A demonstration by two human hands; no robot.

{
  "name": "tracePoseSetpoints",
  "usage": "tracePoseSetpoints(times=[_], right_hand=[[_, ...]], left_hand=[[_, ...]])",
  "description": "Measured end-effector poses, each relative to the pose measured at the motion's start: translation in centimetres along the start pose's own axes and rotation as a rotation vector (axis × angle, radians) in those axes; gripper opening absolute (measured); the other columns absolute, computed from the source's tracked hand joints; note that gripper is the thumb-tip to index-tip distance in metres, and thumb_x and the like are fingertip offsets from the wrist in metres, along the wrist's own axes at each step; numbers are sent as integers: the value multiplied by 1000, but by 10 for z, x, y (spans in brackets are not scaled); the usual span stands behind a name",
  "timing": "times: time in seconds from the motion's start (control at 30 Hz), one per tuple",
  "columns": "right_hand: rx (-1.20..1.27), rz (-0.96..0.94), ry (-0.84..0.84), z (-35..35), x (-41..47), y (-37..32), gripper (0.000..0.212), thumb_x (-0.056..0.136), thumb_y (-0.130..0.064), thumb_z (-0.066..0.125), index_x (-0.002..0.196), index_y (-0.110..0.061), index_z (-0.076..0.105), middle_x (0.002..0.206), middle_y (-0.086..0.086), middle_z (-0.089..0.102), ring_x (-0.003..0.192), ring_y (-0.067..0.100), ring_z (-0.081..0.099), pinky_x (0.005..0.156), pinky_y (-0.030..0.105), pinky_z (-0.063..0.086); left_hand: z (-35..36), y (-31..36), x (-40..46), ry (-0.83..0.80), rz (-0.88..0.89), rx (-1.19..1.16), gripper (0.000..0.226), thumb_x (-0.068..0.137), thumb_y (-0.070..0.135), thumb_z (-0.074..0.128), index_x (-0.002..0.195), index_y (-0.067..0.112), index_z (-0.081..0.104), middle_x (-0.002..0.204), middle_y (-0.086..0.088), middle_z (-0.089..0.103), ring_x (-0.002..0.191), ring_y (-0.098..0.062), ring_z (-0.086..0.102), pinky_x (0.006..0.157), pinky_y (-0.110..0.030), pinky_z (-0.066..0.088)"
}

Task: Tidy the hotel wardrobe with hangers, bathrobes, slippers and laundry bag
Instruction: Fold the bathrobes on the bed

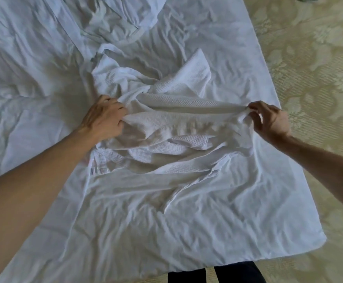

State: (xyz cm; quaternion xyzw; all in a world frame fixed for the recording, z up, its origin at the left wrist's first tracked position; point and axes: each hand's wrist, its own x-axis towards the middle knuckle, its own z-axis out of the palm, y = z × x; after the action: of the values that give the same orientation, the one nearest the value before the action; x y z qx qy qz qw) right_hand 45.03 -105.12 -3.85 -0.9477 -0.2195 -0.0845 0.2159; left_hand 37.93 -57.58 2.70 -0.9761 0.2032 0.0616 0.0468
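Observation:
A white waffle-weave bathrobe [178,111] lies crumpled on a rumpled white bed sheet [146,221]. My left hand [103,117] grips a bunch of the robe's fabric at its left side. My right hand [268,119] pinches the robe's right end, and the cloth is stretched in a band between the two hands. A small label [91,170] shows on the robe's lower left edge. Part of the robe folds under itself and is hidden.
The sheet's corner [317,240] hangs over a pale patterned carpet [319,68] on the right. More white linen is heaped at the far top [113,19]. My dark trouser legs [217,272] show at the bottom edge.

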Motion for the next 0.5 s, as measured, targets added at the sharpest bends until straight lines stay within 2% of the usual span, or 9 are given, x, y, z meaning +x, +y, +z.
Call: tracePoseSetpoints(times=[0.1, 0.17, 0.23, 0.3, 0.4, 0.5], right_hand=[[4, -85, -22, -3, -1, -4, 23, 92, -16, 55, 108, -4, 64, 98, 13, 71, 82, 36, 69, 69, 36, 49], [18, -179, -77, -1, -3, -6, 31, 86, -18, 62, 114, -5, 63, 106, 15, 64, 93, 36, 64, 78, 39, 47], [2, -283, -159, 3, -8, -7, 44, 81, -26, 68, 120, -6, 65, 112, 17, 61, 102, 36, 59, 86, 44, 46], [-8, -370, -189, 10, -13, -9, 44, 82, -32, 69, 118, -7, 69, 113, 16, 63, 105, 34, 59, 91, 44, 46], [44, -445, -98, 17, -11, -15, 21, 92, -27, 66, 96, -7, 74, 97, 11, 69, 93, 33, 64, 87, 43, 50], [89, -412, -68, 17, -5, -28, 18, 100, -20, 60, 95, -4, 68, 86, 10, 69, 78, 32, 65, 76, 40, 53]], left_hand=[[0, 13, 0, 8, 42, -75, 45, 77, 33, 51, 108, 10, 73, 96, -4, 72, 87, -28, 66, 96, -41, 42], [2, 20, 0, 31, 89, -74, 44, 82, 36, 60, 116, 10, 69, 102, -4, 70, 91, -27, 65, 98, -40, 42], [6, 25, 2, 42, 142, -35, 42, 83, 30, 73, 119, 9, 67, 103, -6, 68, 91, -28, 65, 97, -42, 44], [9, 29, 4, 38, 162, -15, 36, 79, 17, 80, 112, 6, 68, 96, -7, 67, 84, -30, 65, 88, -43, 48], [7, 36, 6, 28, 109, -46, 27, 65, -10, 78, 84, 3, 64, 78, -9, 59, 65, -30, 57, 61, -42, 49], [1, 40, 5, 1, -13, -101, 34, 65, -12, 76, 82, 7, 54, 71, -8, 53, 58, -27, 49, 49, -38, 45]])
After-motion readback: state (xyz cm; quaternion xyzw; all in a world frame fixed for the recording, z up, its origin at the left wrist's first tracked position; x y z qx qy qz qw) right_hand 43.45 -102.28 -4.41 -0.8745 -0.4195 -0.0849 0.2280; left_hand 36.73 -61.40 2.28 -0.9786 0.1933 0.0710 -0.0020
